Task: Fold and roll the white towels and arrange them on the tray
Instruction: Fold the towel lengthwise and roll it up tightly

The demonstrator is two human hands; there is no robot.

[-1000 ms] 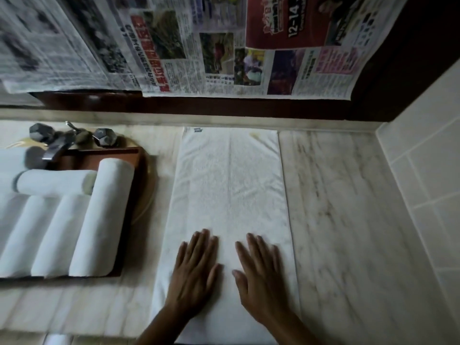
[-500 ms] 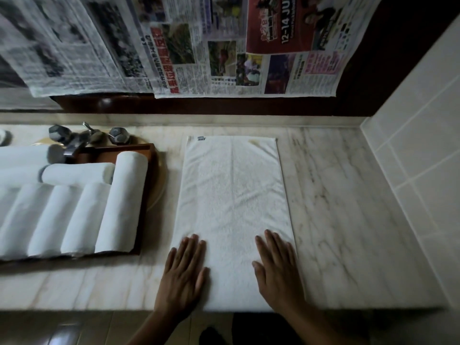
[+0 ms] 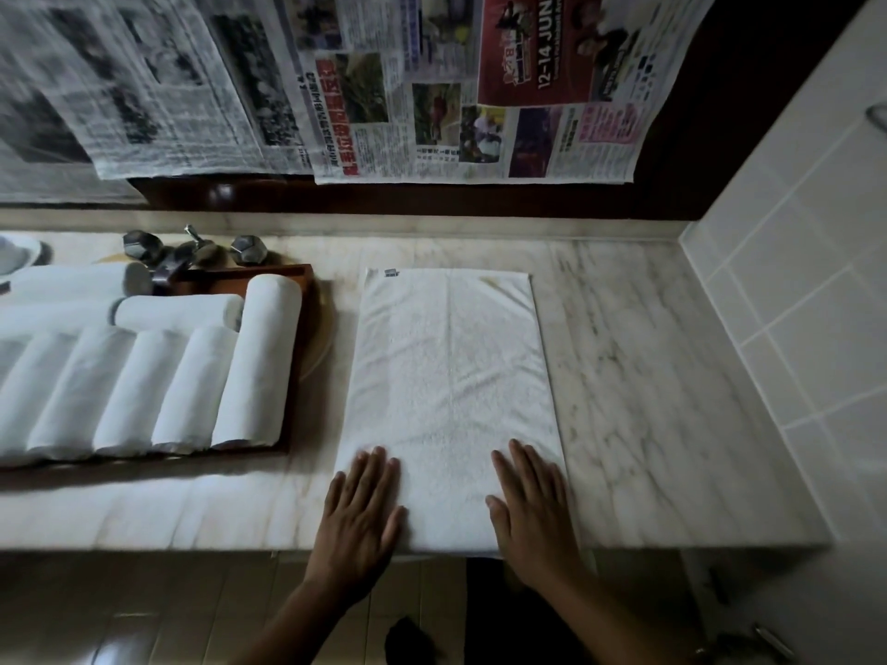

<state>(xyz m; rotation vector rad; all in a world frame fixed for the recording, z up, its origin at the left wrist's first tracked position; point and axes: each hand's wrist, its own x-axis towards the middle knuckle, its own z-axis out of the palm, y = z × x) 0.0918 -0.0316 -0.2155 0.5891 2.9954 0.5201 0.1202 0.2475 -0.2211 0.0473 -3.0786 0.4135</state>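
Observation:
A white towel (image 3: 449,376) lies flat and folded lengthwise on the marble counter, its near end at the counter's front edge. My left hand (image 3: 361,511) rests palm down on its near left corner, fingers spread. My right hand (image 3: 530,508) presses flat on the near right corner. Neither hand grips anything. To the left, a dark wooden tray (image 3: 297,376) holds several rolled white towels (image 3: 259,362), most side by side and others laid crosswise behind them.
A metal tap with faceted knobs (image 3: 192,256) stands behind the tray. Newspaper sheets (image 3: 432,88) hang on the dark back wall. A white tiled wall (image 3: 792,304) closes the counter on the right. Bare marble counter (image 3: 633,376) lies right of the towel.
Both hands have slid toward me and apart, from the towel's middle to its near corners. The view has drawn back, so the counter's front edge and the floor show.

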